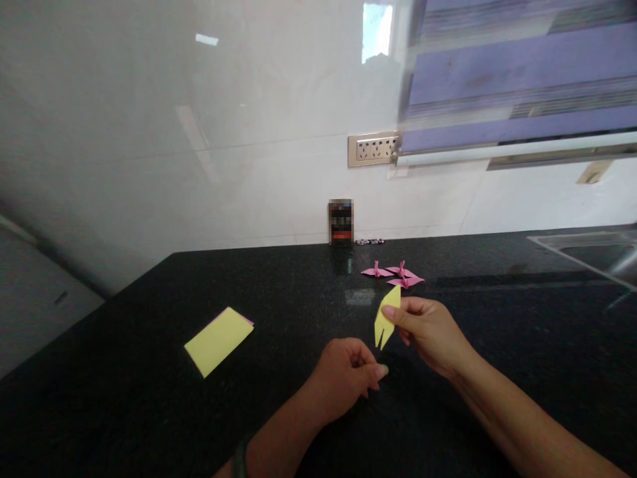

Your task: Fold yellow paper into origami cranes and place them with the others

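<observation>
A folded piece of yellow origami paper is pinched between the thumb and fingers of my right hand. It is diamond-shaped, with its point up and two narrow split legs hanging down. Just below and left of those legs is my left hand, its thumb and fingertips closed together, apart from the paper, with nothing visible in them. Behind my right hand, three small pink paper cranes sit close together on the black countertop.
A stack of yellow paper with a pink edge showing lies to the left. Against the wall stand a small dark box and a beaded string. Above are wall sockets and a purple blind. A sink is at the right.
</observation>
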The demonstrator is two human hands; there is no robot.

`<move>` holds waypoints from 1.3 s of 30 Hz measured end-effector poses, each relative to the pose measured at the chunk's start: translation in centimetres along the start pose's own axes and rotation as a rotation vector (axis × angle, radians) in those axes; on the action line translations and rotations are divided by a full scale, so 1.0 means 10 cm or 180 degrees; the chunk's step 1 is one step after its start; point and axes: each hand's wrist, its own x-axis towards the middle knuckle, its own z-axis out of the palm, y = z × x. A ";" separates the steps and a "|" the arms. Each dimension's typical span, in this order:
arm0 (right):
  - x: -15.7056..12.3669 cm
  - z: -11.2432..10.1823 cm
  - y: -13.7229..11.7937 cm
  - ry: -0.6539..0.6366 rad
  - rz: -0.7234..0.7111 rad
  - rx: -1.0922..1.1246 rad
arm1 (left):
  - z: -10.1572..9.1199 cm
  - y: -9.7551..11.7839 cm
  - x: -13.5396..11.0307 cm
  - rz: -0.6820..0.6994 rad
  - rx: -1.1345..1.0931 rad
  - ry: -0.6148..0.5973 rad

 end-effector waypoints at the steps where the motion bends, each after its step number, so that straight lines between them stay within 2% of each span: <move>1: 0.01 -0.01 0.00 -0.0017 0.0024 0.0029 | 0.00 0.00 0.01 0.0019 -0.0087 0.0049; 3: 0.01 -0.01 0.02 -0.0135 0.0071 0.0010 | 0.00 0.01 0.03 0.0107 -0.0362 0.0183; 5: -0.02 0.02 0.03 -0.0289 0.0089 -0.0144 | -0.01 0.03 0.03 0.0195 -0.0664 0.0141; 8: -0.08 0.11 0.05 -0.0475 0.0092 -0.0379 | -0.02 0.06 0.02 0.0161 -0.0632 -0.0007; 14: -0.12 0.19 0.05 -0.0592 0.0017 0.0016 | 0.00 0.06 0.01 0.0195 -0.0611 0.0021; 16: -0.12 0.17 0.04 -0.0630 -0.0066 -0.0071 | 0.00 0.06 0.01 0.0363 -0.0666 0.0145; 19: -0.11 0.15 0.04 -0.0695 -0.0231 -0.0290 | -0.03 0.05 0.03 0.0401 -0.0708 0.0634; 25: -0.11 0.21 0.04 -0.0293 -0.0286 0.0107 | -0.07 0.11 0.03 0.0336 -0.1192 0.0947; 30: -0.11 0.22 0.03 -0.0447 -0.0209 -0.0061 | -0.06 0.14 0.02 0.0331 -0.1412 0.0925; 35: -0.10 0.22 0.04 -0.0405 -0.0153 0.0223 | -0.07 0.13 0.02 0.0600 -0.1384 0.0853; 39: -0.10 0.22 0.04 -0.0473 -0.0197 0.0124 | -0.09 0.10 0.01 0.0759 -0.1193 0.0808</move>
